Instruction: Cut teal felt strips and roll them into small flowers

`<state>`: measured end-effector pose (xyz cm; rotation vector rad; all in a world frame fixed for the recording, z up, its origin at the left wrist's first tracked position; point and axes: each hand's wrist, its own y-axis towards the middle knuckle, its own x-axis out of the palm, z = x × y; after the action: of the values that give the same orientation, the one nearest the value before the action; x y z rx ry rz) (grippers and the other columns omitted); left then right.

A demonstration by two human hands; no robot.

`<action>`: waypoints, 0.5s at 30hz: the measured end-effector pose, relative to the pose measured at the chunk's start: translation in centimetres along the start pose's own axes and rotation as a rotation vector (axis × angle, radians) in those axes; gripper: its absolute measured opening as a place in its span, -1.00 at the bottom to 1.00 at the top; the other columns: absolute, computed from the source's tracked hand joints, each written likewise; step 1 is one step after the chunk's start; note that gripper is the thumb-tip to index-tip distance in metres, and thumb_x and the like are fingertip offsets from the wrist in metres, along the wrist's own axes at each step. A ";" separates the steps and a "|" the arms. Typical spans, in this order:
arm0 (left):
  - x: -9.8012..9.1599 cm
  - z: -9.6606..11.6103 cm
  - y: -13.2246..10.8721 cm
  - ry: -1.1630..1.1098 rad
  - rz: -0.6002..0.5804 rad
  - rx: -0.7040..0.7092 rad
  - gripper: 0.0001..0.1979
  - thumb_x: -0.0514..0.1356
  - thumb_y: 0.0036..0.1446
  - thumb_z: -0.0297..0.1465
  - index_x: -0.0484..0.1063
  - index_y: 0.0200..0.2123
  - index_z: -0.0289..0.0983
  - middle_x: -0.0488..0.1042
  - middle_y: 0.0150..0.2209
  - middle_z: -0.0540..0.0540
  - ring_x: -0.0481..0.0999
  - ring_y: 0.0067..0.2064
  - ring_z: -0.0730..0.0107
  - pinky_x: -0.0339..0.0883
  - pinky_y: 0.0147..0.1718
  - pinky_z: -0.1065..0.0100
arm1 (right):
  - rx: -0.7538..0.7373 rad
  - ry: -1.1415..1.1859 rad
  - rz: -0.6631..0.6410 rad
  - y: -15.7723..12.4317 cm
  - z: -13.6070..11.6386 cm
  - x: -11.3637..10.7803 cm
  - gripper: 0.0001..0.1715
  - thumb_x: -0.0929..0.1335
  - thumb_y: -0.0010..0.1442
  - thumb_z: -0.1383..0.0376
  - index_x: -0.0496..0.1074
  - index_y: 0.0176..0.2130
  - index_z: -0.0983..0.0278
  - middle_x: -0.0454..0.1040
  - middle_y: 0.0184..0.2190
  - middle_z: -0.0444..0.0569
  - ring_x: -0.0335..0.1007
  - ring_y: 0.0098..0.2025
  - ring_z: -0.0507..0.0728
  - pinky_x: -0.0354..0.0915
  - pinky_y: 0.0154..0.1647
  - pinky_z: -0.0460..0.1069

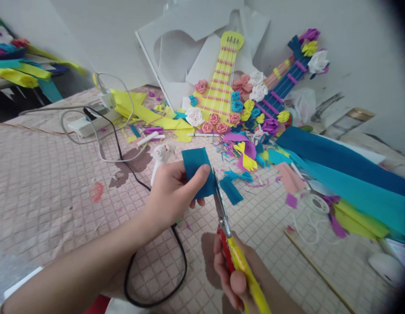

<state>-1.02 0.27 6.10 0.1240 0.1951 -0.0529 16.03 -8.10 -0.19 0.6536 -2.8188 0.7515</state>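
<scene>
My left hand pinches a blue piece of crepe paper, thumb on top and fingers beneath. In my right hand are scissors with red and yellow handles. Their blades point away from me and lie along the right edge of the blue paper; whether they cut into it I cannot tell. A small blue strip lies on the table just right of the blades, with a twisted blue paper bow beside it. Behind my left hand is a white object, partly hidden.
A yellow paper guitar and a blue one, both with paper flowers, lean at the back. Left are a power strip and black cable. Blue crepe sheets, a tape roll and a thin stick lie right.
</scene>
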 end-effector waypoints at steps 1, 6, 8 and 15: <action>0.0 0.0 0.0 -0.002 0.001 -0.004 -0.66 0.13 0.12 -0.32 0.31 -0.66 -0.31 0.35 -0.76 0.06 0.28 -0.77 0.61 0.12 -0.83 0.62 | 0.004 0.006 0.000 0.1 0.1 0.0 -0.40 0.45 -0.15 -0.11 0.23 -0.32 0.23 0.27 -0.60 -0.23 0.16 -0.69 -0.07 0.04 -0.75 -0.15; 0.0 0.2 0.0 -0.009 0.002 -0.014 -0.67 0.13 0.12 -0.34 0.30 -0.67 -0.30 0.35 -0.77 0.07 0.27 -0.77 0.62 0.11 -0.83 0.62 | 0.070 0.035 -0.013 0.3 0.3 -0.2 -0.35 0.45 -0.22 -0.14 0.22 -0.34 0.22 0.28 -0.60 -0.22 0.18 -0.70 -0.07 0.03 -0.77 -0.15; 0.0 0.2 0.0 -0.007 0.003 -0.013 -0.66 0.13 0.12 -0.34 0.30 -0.67 -0.30 0.35 -0.77 0.06 0.27 -0.77 0.62 0.10 -0.83 0.63 | 0.068 0.029 -0.005 0.2 0.4 -0.3 -0.37 0.47 -0.22 -0.12 0.24 -0.34 0.23 0.29 -0.60 -0.22 0.18 -0.70 -0.06 0.04 -0.76 -0.15; 0.0 0.1 -0.1 0.009 0.012 0.002 -0.67 0.13 0.12 -0.34 0.30 -0.66 -0.29 0.35 -0.77 0.06 0.29 -0.77 0.60 0.12 -0.83 0.61 | 0.073 0.052 0.018 0.4 0.6 -0.1 -0.58 0.42 -0.04 0.02 0.26 -0.36 0.23 0.27 -0.65 -0.23 0.15 -0.73 -0.06 0.00 -0.77 -0.15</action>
<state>-1.01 0.19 6.20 0.1270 0.2034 -0.0410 15.95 -8.05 -0.93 0.6120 -2.7653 0.8656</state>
